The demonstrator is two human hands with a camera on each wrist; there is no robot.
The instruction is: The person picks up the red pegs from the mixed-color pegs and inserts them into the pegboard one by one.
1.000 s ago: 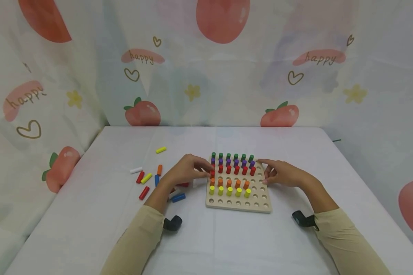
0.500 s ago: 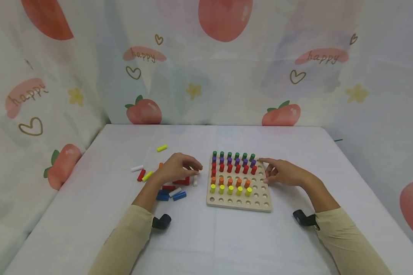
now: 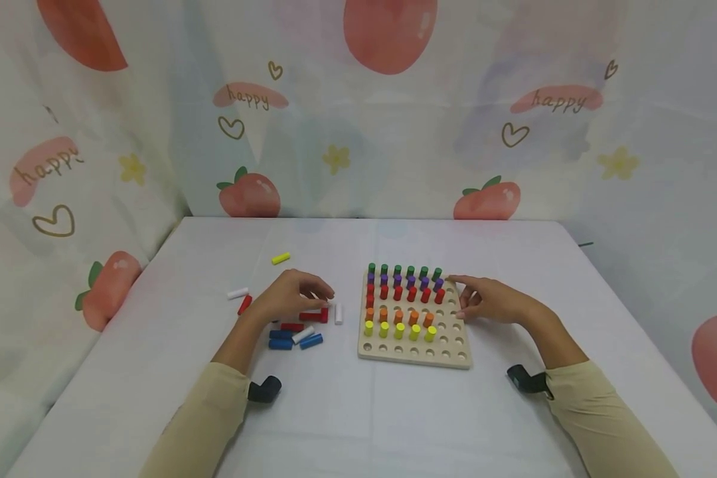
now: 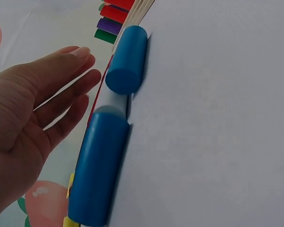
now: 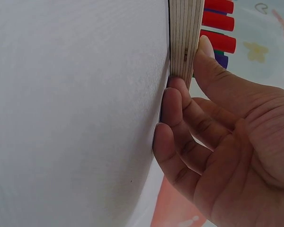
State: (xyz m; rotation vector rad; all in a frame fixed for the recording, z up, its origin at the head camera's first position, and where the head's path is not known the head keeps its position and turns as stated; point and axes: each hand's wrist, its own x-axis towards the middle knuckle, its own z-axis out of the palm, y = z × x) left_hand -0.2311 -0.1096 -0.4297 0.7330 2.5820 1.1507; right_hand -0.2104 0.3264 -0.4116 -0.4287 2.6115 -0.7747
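My left hand (image 3: 291, 295) hovers over several loose pegs left of the wooden pegboard, its fingers loosely bent and nothing between them. Just beyond its fingertips are a red peg (image 3: 312, 318) and a white peg (image 3: 338, 315). In the left wrist view, a blue peg (image 4: 99, 165) looms large beside that hand. The pegboard (image 3: 415, 356) carries rows of green, purple, red, orange and yellow pegs, plus one more red peg (image 3: 370, 302) at the left. At its right side, my right hand (image 3: 492, 301) holds the board's edge (image 5: 185, 42), thumb at the top and fingertips along the side.
Blue pegs (image 3: 281, 344) lie in the near part of the loose group. Further left are another white peg (image 3: 238, 293) and a red peg (image 3: 245, 305). A yellow peg (image 3: 281, 258) lies alone toward the back. A patterned curtain (image 3: 394, 146) hangs behind the table.
My left hand has left the board's left side and moved left over the loose pegs; the red peg it was at stands in the board. The right hand stays at the board's edge.
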